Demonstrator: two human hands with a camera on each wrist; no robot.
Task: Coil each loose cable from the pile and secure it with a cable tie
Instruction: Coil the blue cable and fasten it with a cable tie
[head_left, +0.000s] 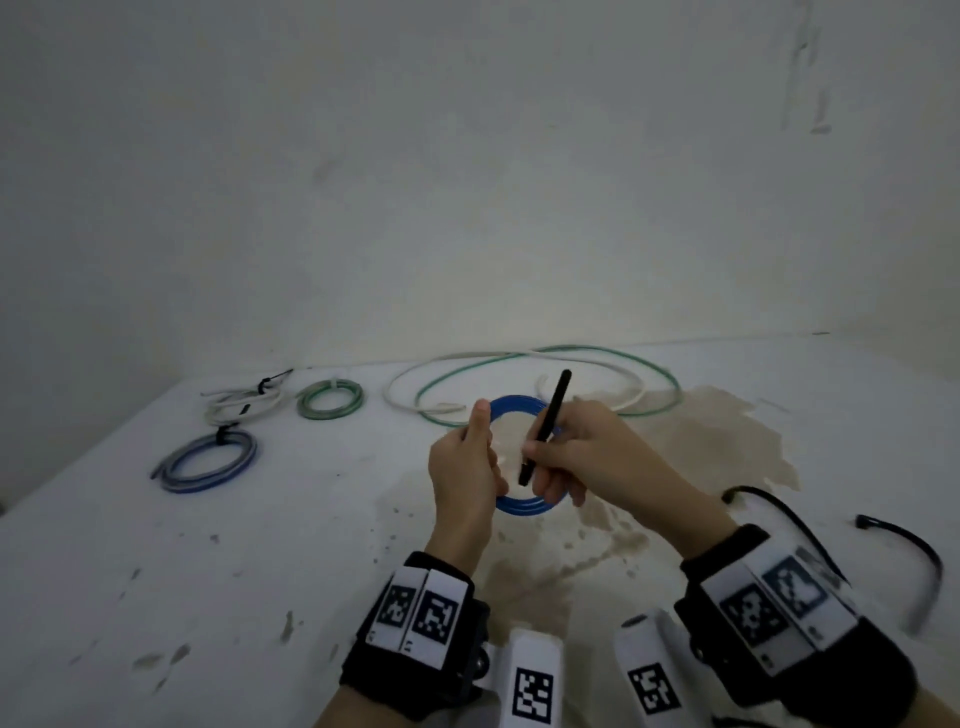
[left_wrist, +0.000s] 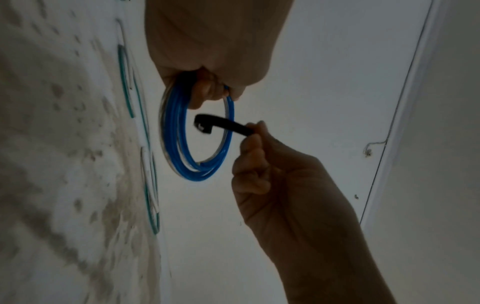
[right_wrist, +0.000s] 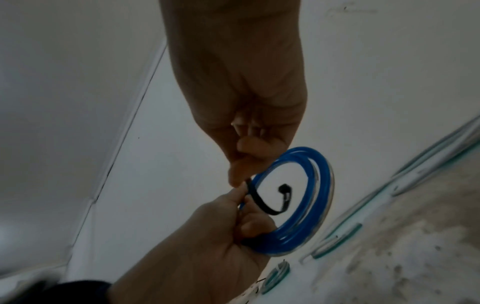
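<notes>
My left hand (head_left: 464, 470) grips the coiled blue plastic cable (head_left: 524, 505) upright; my right hand (head_left: 587, 457), just beside it, pinches the black cable tie (head_left: 545, 426), head inside the ring

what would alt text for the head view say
A left hand holds a blue coil above a stained white table while the right hand pinches a black tie at it. Three tied coils lie far left, loose white and green cables behind, spare ties right.
</notes>
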